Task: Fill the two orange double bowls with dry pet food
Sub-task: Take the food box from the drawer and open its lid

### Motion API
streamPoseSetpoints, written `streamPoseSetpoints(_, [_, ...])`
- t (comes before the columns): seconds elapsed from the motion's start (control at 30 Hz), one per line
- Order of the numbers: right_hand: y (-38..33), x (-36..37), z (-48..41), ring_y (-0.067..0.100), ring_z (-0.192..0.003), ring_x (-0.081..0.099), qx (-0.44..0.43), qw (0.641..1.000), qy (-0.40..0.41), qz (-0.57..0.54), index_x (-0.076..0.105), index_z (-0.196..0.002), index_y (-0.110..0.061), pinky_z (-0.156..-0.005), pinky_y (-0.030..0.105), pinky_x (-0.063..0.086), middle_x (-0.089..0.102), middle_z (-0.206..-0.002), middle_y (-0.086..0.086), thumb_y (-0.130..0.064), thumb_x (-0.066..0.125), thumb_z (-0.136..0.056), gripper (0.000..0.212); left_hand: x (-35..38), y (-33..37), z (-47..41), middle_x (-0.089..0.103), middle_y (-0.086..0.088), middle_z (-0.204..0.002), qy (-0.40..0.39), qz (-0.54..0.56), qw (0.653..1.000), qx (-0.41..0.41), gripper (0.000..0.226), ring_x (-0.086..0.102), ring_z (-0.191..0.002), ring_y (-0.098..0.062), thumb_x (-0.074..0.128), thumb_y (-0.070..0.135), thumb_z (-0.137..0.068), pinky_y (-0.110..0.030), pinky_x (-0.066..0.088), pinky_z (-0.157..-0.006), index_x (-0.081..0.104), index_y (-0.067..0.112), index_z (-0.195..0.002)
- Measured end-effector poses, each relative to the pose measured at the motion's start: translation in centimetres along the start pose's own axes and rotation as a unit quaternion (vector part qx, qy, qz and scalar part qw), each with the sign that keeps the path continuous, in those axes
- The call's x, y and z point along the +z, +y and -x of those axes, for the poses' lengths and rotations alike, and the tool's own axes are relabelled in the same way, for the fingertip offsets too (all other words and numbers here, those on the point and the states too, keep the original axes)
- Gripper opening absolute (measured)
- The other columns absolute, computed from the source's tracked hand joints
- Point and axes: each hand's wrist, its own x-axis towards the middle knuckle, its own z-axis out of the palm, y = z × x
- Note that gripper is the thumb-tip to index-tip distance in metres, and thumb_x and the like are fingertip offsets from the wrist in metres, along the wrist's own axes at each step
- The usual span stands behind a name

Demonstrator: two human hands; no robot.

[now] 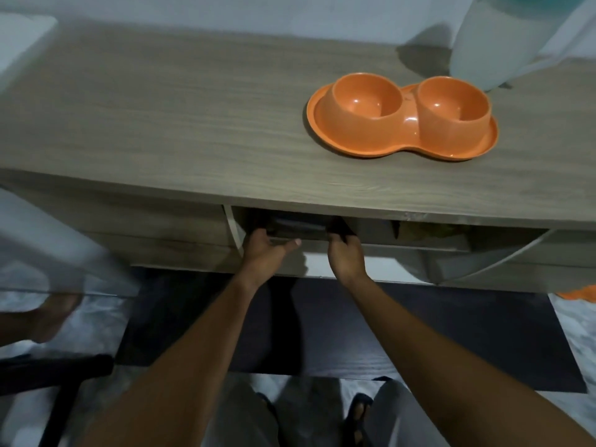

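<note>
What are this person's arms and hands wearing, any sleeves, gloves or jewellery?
Nothing. Both forearms are bare, no sleeves in view. The left hand and right hand have no gloves; no watch, bracelet or ring shows.

Dim, soft picture; edges blurred and bowed.

Both bare forearms stretch forward from the bottom of the view, angling slightly inward, wrists straight. The left hand and the right hand sit near each other without touching, backs toward the camera. The left thumb lies out toward the right hand, and its fingers curl over one end of a dark object. The right hand's fingers hook over the other end, their tips lost in shadow.
</note>
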Motion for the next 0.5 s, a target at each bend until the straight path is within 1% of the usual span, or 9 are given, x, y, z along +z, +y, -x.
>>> streamPoseSetpoints(0.07, [-0.1,-0.2,0.9,0.026,-0.118,0.059,0.004,1.000,0.019,-0.010,0.065,-0.131,-0.009,-0.089,0.022,0.035,0.067,-0.119,0.008,-0.024,0.053,-0.104,0.034,0.1,0.0,1.2,0.060,0.010,-0.101,-0.006,0.015,1.000,0.005,0.049,0.059,-0.096,-0.007,0.084,0.024,-0.077,-0.019,0.047,-0.079,0.049,0.012,-0.109])
streamPoseSetpoints(0.1, [-0.1,-0.4,1.6,0.022,-0.110,0.059,0.002,0.999,0.032,-0.015,0.067,-0.126,-0.013,-0.085,0.019,0.035,0.066,-0.112,0.005,-0.027,0.055,-0.103,0.030,0.2,0.0,1.9,0.057,0.013,-0.100,-0.009,0.030,0.999,0.014,0.049,0.058,-0.096,-0.005,0.084,0.020,-0.077,-0.015,0.046,-0.078,0.047,0.014,-0.108])
streamPoseSetpoints(0.13, [0.0,-0.8,2.2,0.017,-0.103,0.058,0.002,0.999,0.046,-0.018,0.068,-0.117,-0.018,-0.080,0.017,0.035,0.064,-0.106,0.001,-0.030,0.058,-0.102,0.022,0.2,-0.2,2.5,0.060,0.010,-0.105,-0.012,0.048,0.998,0.027,0.051,0.060,-0.101,-0.007,0.085,0.017,-0.075,-0.015,0.047,-0.082,0.048,0.014,-0.109])
streamPoseSetpoints(0.2, [0.1,-1.4,3.8,0.010,-0.089,0.057,-0.004,0.997,0.068,-0.029,0.064,-0.096,-0.021,-0.072,0.018,0.038,0.065,-0.092,-0.004,-0.033,0.066,-0.098,0.012,0.2,-0.4,4.2,0.063,-0.001,-0.122,-0.012,0.103,0.993,0.054,0.059,0.060,-0.118,-0.015,0.086,0.019,-0.070,-0.025,0.049,-0.098,0.051,0.019,-0.117])
streamPoseSetpoints(0.23, [0.1,-1.7,4.8,0.007,-0.081,0.057,-0.002,0.996,0.075,-0.038,0.064,-0.087,-0.020,-0.068,0.017,0.040,0.066,-0.081,-0.007,-0.031,0.069,-0.096,0.015,0.3,-0.5,5.2,0.063,-0.002,-0.127,-0.005,0.128,0.990,0.060,0.061,0.059,-0.121,-0.015,0.084,0.021,-0.068,-0.029,0.048,-0.101,0.052,0.024,-0.120])
streamPoseSetpoints(0.3, [0.0,-2.2,7.0,0.000,-0.067,0.054,0.004,0.995,0.089,-0.043,0.067,-0.074,-0.022,-0.063,0.015,0.042,0.063,-0.062,-0.018,-0.024,0.073,-0.092,0.019,0.4,-0.1,7.1,0.063,0.000,-0.128,0.019,0.148,0.987,0.059,0.060,0.060,-0.119,-0.013,0.081,0.029,-0.069,-0.028,0.047,-0.100,0.051,0.030,-0.121])
streamPoseSetpoints(0.37, [-0.3,-2.8,9.4,0.002,-0.070,0.056,0.014,0.993,0.105,-0.049,0.074,-0.078,-0.019,-0.064,0.013,0.043,0.067,-0.065,-0.013,-0.021,0.074,-0.089,0.010,0.6,0.7,9.3,0.064,0.001,-0.121,0.046,0.152,0.987,0.038,0.054,0.062,-0.112,-0.013,0.077,0.038,-0.072,-0.027,0.049,-0.095,0.050,0.027,-0.118])
streamPoseSetpoints(0.43, [-0.9,-3.5,11.8,0.003,-0.071,0.058,0.016,0.993,0.108,-0.053,0.077,-0.082,-0.019,-0.068,0.018,0.044,0.069,-0.069,-0.007,-0.021,0.075,-0.087,0.005,0.5,1.5,11.5,0.066,0.001,-0.109,0.097,0.149,0.984,-0.001,0.045,0.064,-0.104,-0.017,0.073,0.045,-0.078,-0.028,0.048,-0.086,0.050,0.022,-0.108])
streamPoseSetpoints(0.5, [-2.0,-4.8,14.2,-0.003,-0.062,0.053,0.028,0.994,0.091,-0.047,0.076,-0.080,-0.018,-0.069,0.024,0.046,0.066,-0.066,-0.008,-0.023,0.075,-0.085,0.006,0.2,2.9,14.2,0.064,0.004,-0.091,0.169,0.121,0.977,-0.045,0.034,0.063,-0.093,-0.023,0.071,0.040,-0.086,-0.029,0.043,-0.077,0.049,0.017,-0.099])
